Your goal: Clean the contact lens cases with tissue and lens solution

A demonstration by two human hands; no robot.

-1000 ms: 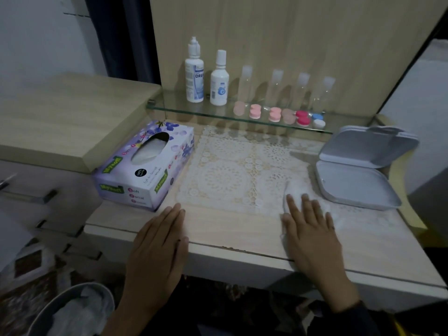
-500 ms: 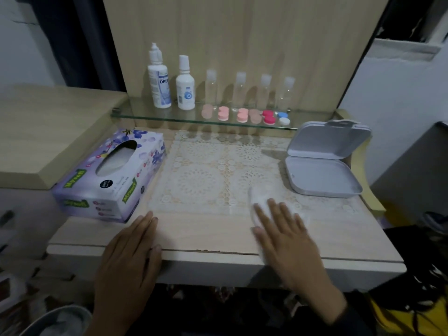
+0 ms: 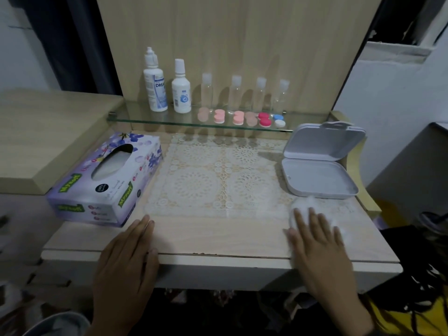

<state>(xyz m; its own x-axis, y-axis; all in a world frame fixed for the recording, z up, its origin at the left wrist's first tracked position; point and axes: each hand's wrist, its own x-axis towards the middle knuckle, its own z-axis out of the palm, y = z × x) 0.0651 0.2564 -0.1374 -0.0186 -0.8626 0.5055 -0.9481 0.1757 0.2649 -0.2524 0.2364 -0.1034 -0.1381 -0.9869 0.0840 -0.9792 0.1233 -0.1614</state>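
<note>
Hands both spread flat on the pale wooden counter [image 3: 218, 236]: left hand [image 3: 126, 253] empty near the purple floral tissue box [image 3: 106, 180], right hand [image 3: 317, 241] pressing a crumpled white tissue [image 3: 300, 204]. Untouched on the glass shelf [image 3: 169, 122]: two white lens solution bottles [image 3: 155, 86], then the small round pastel lens cases [image 3: 242, 117]. Looks barely started; wetting and wiping all left to do.

Dim, cool indoor light; the whole view is soft and grainy. At 12 o'clock the clear plastic bottles [image 3: 260, 93] throw faint shadows leftward onto the pale wood back panel [image 3: 242, 32]. The glass shelf [image 3: 135, 117] shades the white lace mat [image 3: 206, 178] below it. At 4 o'clock the right grip [image 3: 320, 241] and the crumpled white tissue [image 3: 303, 204] are motion-blurred. Toward 6 o'clock, below the surface [image 3: 218, 236], everything is near black. Straight edges bow at the rim.
</note>
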